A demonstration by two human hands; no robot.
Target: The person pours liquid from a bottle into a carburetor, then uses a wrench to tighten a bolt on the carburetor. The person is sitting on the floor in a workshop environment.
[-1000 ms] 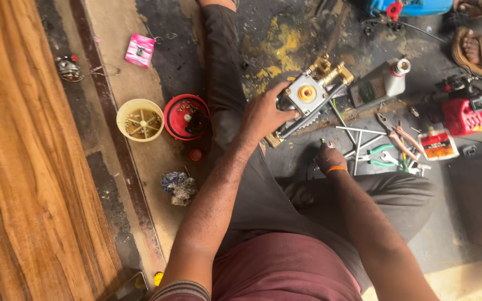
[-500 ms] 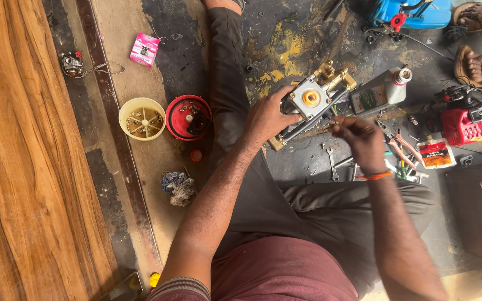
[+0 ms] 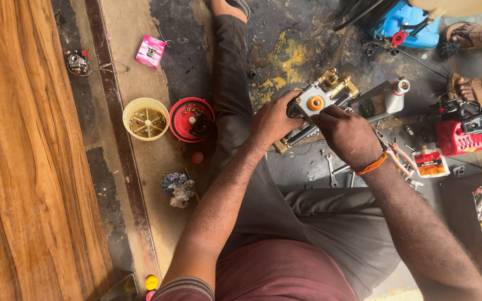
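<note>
A grey metal pump body [image 3: 314, 103] with brass fittings [image 3: 337, 85] and an orange round part on its face lies on the oily floor. My left hand [image 3: 274, 120] grips its left side and steadies it. My right hand [image 3: 348, 134], with an orange band at the wrist, is closed over the pump's lower right side, fingers pressed against it; whether it holds a small tool is hidden. My legs in grey trousers stretch past the pump on the left.
A yellow cup [image 3: 146, 118] and red round cover [image 3: 192, 120] with small parts sit left. A rag [image 3: 178, 188], pink box [image 3: 150, 52], loose wrenches [image 3: 333, 170], pliers [image 3: 403, 159], red engine part [image 3: 458, 134], blue sprayer [image 3: 403, 25]. Another person's sandalled feet [image 3: 475, 36] at upper right.
My right hand rose from the tools on the floor to the pump and now presses on it. The left hand stayed on the pump.
</note>
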